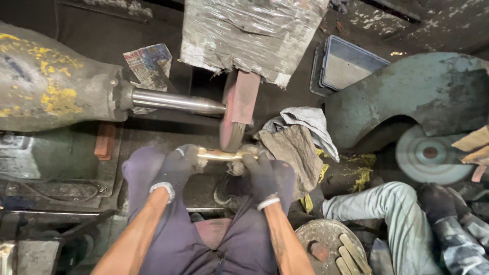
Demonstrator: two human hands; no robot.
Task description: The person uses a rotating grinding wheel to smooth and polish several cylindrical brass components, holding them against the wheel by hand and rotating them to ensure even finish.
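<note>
Both my hands wear dark gloves. My left hand [179, 164] grips the left end of a shiny brass-coloured metal bar [220, 155]. My right hand [261, 172] grips its right end. The bar lies level and touches the lower rim of a pinkish polishing wheel [233, 122]. That wheel sits on a steel shaft [175, 101] coming out of a grey motor housing [51, 81] with yellow stains at the left. My knees in purple trousers are under my forearms.
A plastic-wrapped hood [249, 30] hangs over the wheel. Dirty rags [300, 137] lie to the right. A second grey wheel [430, 153] sits under a green guard [407, 97]. Another person's leg [377, 203] and gloved hand [443, 203] are at lower right, beside a round tray [318, 234] with metal pieces.
</note>
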